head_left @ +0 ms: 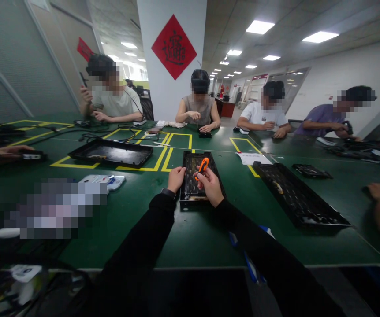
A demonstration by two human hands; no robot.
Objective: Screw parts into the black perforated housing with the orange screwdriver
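A shallow black plastic casing (193,201) lies in front of me on the green table, its long side running away from me. My left hand (176,179) is closed on the casing's left rim, thumb and fingertips at the edge. Over the casing's right half, my right hand (209,184) holds a screwdriver (203,165) by its orange-and-black handle, which points up. Its shaft and tip are hidden by the fingers, so I cannot tell whether it touches the casing. Dark ribbed detail and a lighter strip show inside the casing.
Similar black casings lie to the left (117,154) and right (296,196). A white paper sheet (254,158) sits ahead to the right. Plastic packets (110,180) lie at left, cables (124,132) beyond. Several people sit across the table; other hands show at both sides.
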